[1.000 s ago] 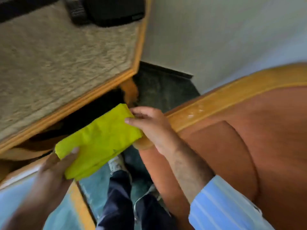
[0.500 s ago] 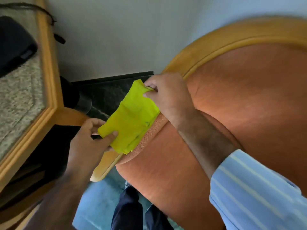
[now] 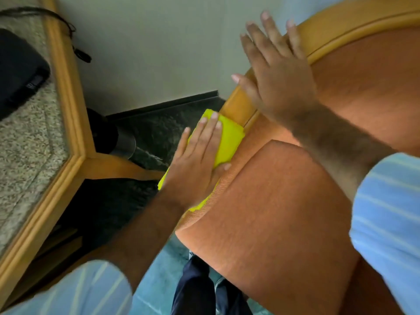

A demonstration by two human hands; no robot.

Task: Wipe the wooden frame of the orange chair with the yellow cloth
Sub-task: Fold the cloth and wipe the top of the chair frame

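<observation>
The orange chair (image 3: 284,212) fills the right half of the view, its light wooden frame (image 3: 238,105) curving along the top of the backrest. A folded yellow cloth (image 3: 229,138) lies on the frame's lower left stretch. My left hand (image 3: 197,160) presses flat on the cloth, fingers extended and thumb at the upholstery edge. My right hand (image 3: 277,71) hovers over the frame higher up, fingers spread, holding nothing. The cloth's lower part is hidden under my left hand.
A wood-edged table (image 3: 66,114) with a speckled top stands at the left, a black device (image 3: 18,71) and cable on it. A grey wall (image 3: 147,48) is close behind the chair. Dark floor and a dark cylindrical object (image 3: 118,137) lie between table and chair.
My right hand let go of the cloth and moved up along the frame with fingers spread. My left hand went from pinching the cloth's edge to pressing it flat on the frame.
</observation>
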